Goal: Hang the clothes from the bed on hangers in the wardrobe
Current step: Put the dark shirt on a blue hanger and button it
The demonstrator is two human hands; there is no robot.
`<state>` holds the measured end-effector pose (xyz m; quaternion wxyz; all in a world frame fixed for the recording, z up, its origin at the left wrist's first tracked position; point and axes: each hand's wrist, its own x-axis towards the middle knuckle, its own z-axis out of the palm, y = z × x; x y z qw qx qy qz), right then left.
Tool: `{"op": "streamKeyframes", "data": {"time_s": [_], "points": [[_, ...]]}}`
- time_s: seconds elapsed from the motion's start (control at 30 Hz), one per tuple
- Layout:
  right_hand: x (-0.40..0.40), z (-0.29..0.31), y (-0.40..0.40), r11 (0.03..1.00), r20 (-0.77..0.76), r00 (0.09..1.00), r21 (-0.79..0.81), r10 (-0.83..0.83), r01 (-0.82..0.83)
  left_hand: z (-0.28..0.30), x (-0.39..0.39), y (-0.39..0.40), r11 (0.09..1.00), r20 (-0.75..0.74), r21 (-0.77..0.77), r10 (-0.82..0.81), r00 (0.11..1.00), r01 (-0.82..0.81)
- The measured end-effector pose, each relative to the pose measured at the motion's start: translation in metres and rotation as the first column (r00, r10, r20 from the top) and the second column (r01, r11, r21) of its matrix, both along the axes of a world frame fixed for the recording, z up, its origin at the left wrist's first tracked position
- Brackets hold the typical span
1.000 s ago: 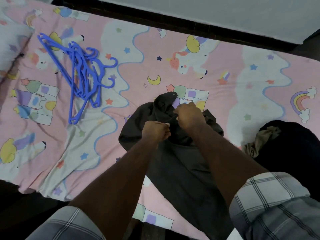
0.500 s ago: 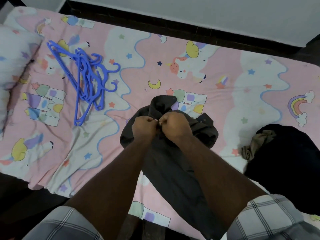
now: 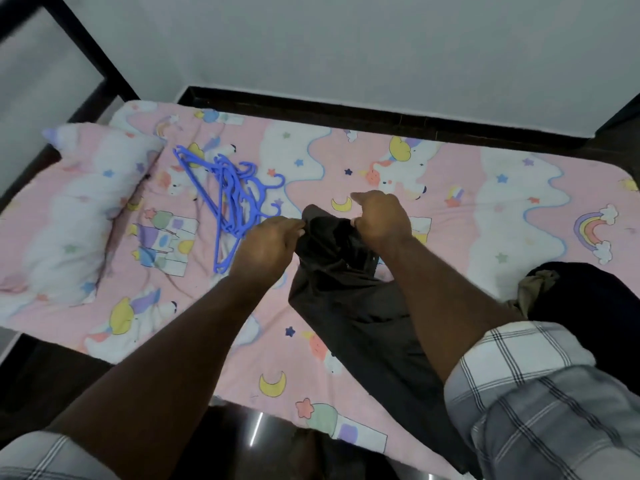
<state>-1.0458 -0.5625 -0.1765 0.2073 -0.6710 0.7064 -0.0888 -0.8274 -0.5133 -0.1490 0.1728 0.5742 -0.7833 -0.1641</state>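
A dark grey garment [image 3: 349, 306] hangs from both my hands above the pink patterned bed [image 3: 450, 188] and trails down toward me. My left hand [image 3: 266, 251] grips its top edge on the left. My right hand [image 3: 381, 216] pinches the same edge on the right, a short gap apart. A pile of several blue plastic hangers [image 3: 232, 199] lies on the bed just left of my left hand. A heap of dark clothes [image 3: 588, 306] with an olive piece [image 3: 536, 289] sits on the bed at the right.
A pillow [image 3: 76, 216] in the same pink print lies at the bed's left end. A dark bed frame [image 3: 346, 112] runs along the grey wall behind. The floor at the bed's near edge is dark. No wardrobe is in view.
Both hands have lifted the dark garment higher and moved apart along its top edge. The camera has tilted up, so the wall and pillow now show.
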Motion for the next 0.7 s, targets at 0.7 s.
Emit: {"op": "streamKeyframes", "data": {"time_s": [0.7], "points": [[0.025,0.253,0.064,0.775,0.048,0.981,-0.606,-0.188,0.178,0.19,0.043,-0.02,0.923,-0.386,-0.224,0.211,0.898,-0.313]]}}
